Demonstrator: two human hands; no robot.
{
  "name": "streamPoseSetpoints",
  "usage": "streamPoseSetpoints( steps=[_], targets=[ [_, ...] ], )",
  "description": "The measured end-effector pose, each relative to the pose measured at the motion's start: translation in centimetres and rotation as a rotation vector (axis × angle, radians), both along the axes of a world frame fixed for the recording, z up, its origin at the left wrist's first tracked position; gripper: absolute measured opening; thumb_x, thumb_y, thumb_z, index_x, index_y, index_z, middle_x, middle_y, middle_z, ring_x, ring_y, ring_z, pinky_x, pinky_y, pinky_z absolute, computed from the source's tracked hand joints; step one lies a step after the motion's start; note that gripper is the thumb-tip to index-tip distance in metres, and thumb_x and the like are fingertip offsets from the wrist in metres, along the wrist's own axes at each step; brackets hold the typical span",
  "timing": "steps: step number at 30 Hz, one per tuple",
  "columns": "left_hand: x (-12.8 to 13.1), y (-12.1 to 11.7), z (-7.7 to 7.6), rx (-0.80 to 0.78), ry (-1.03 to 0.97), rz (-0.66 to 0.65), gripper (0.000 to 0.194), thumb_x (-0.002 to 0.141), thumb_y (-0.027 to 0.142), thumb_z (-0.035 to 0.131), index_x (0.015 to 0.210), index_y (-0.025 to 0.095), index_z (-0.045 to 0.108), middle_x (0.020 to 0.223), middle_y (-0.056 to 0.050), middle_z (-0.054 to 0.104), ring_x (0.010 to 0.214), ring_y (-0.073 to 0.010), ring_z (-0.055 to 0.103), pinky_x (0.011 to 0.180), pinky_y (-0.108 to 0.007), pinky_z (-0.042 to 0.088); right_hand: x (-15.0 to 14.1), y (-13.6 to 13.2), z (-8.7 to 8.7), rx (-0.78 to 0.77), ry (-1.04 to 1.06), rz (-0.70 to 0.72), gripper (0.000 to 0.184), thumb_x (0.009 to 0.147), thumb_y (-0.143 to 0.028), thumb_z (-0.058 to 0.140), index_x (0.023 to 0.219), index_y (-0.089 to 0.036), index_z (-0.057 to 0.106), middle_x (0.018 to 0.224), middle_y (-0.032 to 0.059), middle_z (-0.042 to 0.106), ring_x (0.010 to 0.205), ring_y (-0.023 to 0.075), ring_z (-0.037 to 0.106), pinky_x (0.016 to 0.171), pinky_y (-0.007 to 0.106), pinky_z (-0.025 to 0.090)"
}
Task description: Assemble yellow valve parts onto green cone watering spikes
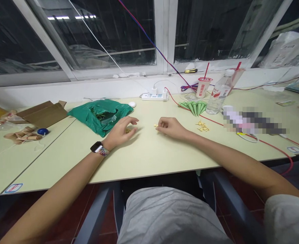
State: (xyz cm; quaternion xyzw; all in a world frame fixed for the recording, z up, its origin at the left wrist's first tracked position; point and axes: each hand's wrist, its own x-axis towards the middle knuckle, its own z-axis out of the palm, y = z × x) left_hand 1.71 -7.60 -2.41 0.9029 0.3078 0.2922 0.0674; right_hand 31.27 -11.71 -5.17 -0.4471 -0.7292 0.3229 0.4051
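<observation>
My left hand (121, 130) rests on the pale table (149, 156) with its fingers spread over a small yellowish piece (128, 130). It lies beside a crumpled green plastic bag (100, 113). My right hand (169, 126) is curled and pinches another small yellowish piece (155, 125) at its fingertips. A little pile of similar yellowish pieces (202, 126) lies to the right of that hand. Behind the pile sits a bunch of green paper cones (195, 106).
A clear water bottle (219, 92) and a paper cup with a red straw (203, 86) stand at the back right, near a white power strip (154, 96) with red and blue cables. An open cardboard box (41, 113) and a blue ball (42, 131) lie at left.
</observation>
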Motion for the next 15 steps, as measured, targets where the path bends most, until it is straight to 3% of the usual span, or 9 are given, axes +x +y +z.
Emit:
streamPoseSetpoints(
  steps=[3, 6, 10, 15],
  targets=[
    [1.9, -1.8, 0.1, 0.033, -0.001, -0.117, 0.027, 0.102, 0.039, 0.064, 0.123, 0.022, 0.064, 0.115, -0.009, 0.071, 0.109, -0.0259, 0.067, 0.101, -0.04, 0.05, -1.5, -0.6, -0.5, -0.211, 0.255, 0.098, 0.037, 0.082, -0.05, 0.084, 0.082, -0.021, 0.063, 0.06, -0.0042, 0.063, 0.052, 0.0137, 0.061, 0.054, 0.027, 0.049],
    [3.4, -2.7, -0.2, 0.104, 0.037, -0.229, 0.023, 0.101, 0.041, 0.067, 0.114, 0.022, 0.064, 0.1, -0.007, 0.071, 0.095, -0.0232, 0.067, 0.089, -0.038, 0.051, -2.6, -1.5, -0.5, -0.344, 0.457, 0.176, 0.047, 0.071, -0.054, 0.093, 0.085, -0.019, 0.065, 0.066, -0.0014, 0.069, 0.056, 0.0145, 0.066, 0.056, 0.028, 0.056],
    [4.0, -3.0, -0.6, 0.192, 0.007, -0.263, 0.015, 0.104, 0.035, 0.065, 0.107, 0.02, 0.065, 0.092, -0.005, 0.071, 0.085, -0.0196, 0.066, 0.081, -0.034, 0.052, -2.9, -2.2, 0.0, -0.391, 0.555, 0.23, 0.047, 0.07, -0.05, 0.095, 0.089, -0.016, 0.068, 0.074, 0.002, 0.074, 0.066, 0.0149, 0.071, 0.063, 0.028, 0.061],
    [3.8, -2.8, -0.6, 0.255, 0.018, -0.256, 0.012, 0.104, 0.029, 0.064, 0.111, 0.02, 0.067, 0.096, -0.007, 0.075, 0.09, -0.0206, 0.07, 0.085, -0.036, 0.053, -2.6, -2.0, -0.2, -0.409, 0.552, 0.194, 0.045, 0.069, -0.047, 0.096, 0.085, -0.016, 0.068, 0.073, 0.0012, 0.073, 0.06, 0.013, 0.068, 0.055, 0.026, 0.058]
  ],
)
